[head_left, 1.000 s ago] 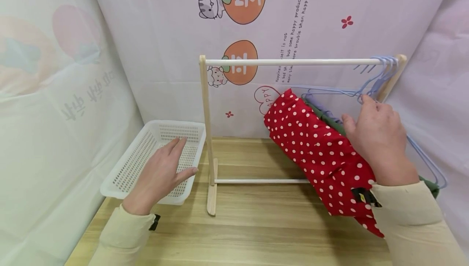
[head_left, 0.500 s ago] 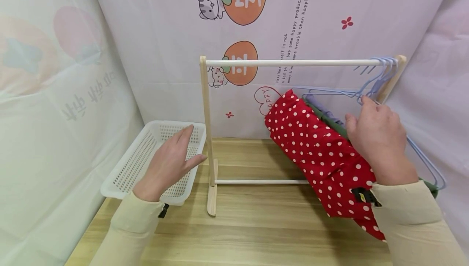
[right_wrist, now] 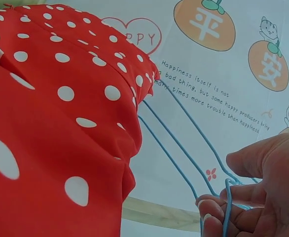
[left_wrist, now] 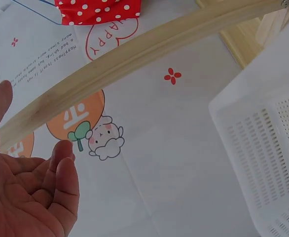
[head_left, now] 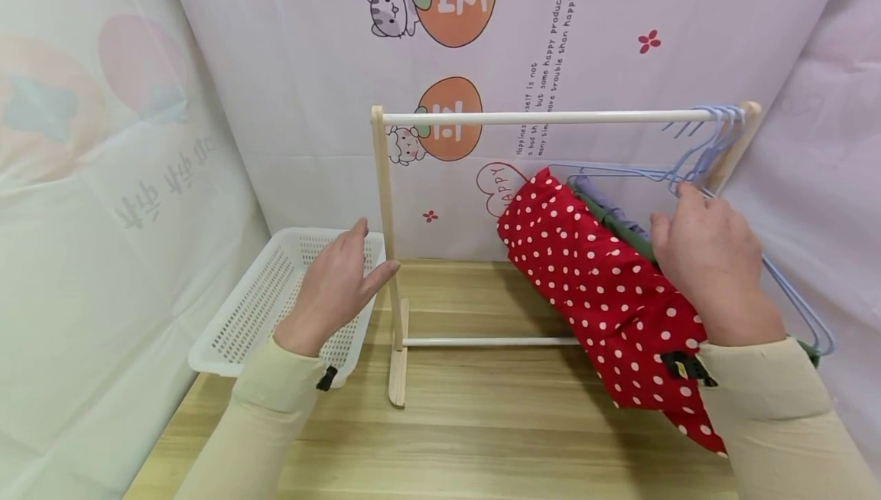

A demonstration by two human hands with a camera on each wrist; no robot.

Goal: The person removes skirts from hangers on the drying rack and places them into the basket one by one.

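Observation:
My right hand [head_left: 712, 255] holds a blue wire hanger [right_wrist: 184, 139] near its neck; in the right wrist view its fingers curl at the wires. From this hanger drapes a red cloth [head_left: 592, 278] with white dots, most of it below and left of the hand. Behind it, green cloth [head_left: 612, 226] and purple cloth [head_left: 602, 198] hang on other blue hangers. My left hand [head_left: 330, 286] is raised over the white basket [head_left: 213, 363], holding nothing. Its thumb tip overlaps the left post [head_left: 384, 194] of the rack in the head view; its fingers are loosely bent.
The wooden rack's white top bar [head_left: 537, 118] carries several blue hanger hooks [head_left: 723, 121] bunched at its right end. A white lower bar [head_left: 482, 342] runs close over the wood-grain table [head_left: 447, 439]. Printed white sheets [head_left: 296, 79] enclose the back and sides.
My left hand has moved right and up, from over the basket's middle toward the rack's left post. The right hand and the dotted cloth stay almost where they were.

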